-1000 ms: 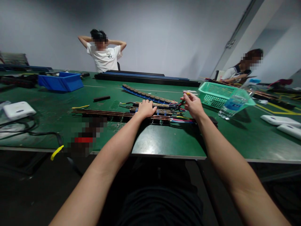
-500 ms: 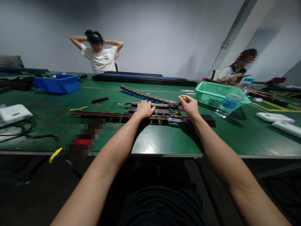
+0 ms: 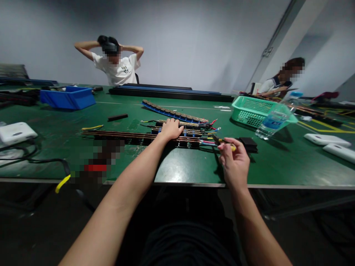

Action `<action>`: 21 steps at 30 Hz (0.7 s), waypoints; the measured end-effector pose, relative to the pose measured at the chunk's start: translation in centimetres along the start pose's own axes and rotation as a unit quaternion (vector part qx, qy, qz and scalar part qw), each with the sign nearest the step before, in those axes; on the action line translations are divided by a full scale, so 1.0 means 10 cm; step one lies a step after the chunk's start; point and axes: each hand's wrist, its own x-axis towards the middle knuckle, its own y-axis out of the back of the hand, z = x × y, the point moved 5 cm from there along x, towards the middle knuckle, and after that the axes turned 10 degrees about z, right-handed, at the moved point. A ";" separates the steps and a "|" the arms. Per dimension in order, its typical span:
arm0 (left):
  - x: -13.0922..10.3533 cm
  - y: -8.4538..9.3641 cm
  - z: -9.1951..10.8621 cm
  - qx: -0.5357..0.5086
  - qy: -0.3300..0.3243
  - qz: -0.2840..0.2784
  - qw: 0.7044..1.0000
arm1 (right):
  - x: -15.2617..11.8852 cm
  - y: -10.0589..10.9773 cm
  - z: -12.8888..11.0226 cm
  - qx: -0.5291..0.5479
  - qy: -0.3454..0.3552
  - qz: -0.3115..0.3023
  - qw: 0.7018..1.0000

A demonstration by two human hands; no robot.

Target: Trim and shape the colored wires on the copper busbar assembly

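Across the table lies a bundle of thin copper-coloured rods on black holders [image 3: 127, 136], with coloured wires [image 3: 209, 143] at its right end. My left hand [image 3: 172, 129] rests palm down on the bundle, fingers a little bent over it. A small tool with yellow handles and a dark tip [image 3: 232, 146] is in my right hand [image 3: 235, 159], whose fingers are closed around it close to the wires. Behind the bundle a curved blue strip with a row of brownish pieces [image 3: 172, 113] slants across the table.
A green basket [image 3: 251, 111] and a leaning water bottle [image 3: 271, 123] stand to the right. A blue bin [image 3: 68, 99] is at the left. White devices lie at both sides. Two people sit across the table, beyond long black bars [image 3: 172, 94].
My right hand has moved down toward me from the far wire ends, and the yellow-handled tool now shows clearly in it. My left hand has stayed in place.
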 end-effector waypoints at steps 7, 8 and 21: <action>0.00 -0.01 0.00 -0.007 -0.001 0.001 1.000 | -0.55 0.45 -0.23 0.014 0.001 -0.010 1.000; 0.00 -0.01 0.00 -0.007 -0.002 0.001 1.000 | -0.58 0.48 -0.25 0.005 -0.007 -0.023 1.000; 0.00 -0.01 -0.01 -0.007 0.000 0.003 1.000 | -0.62 0.50 -0.19 -0.062 0.086 -0.080 0.991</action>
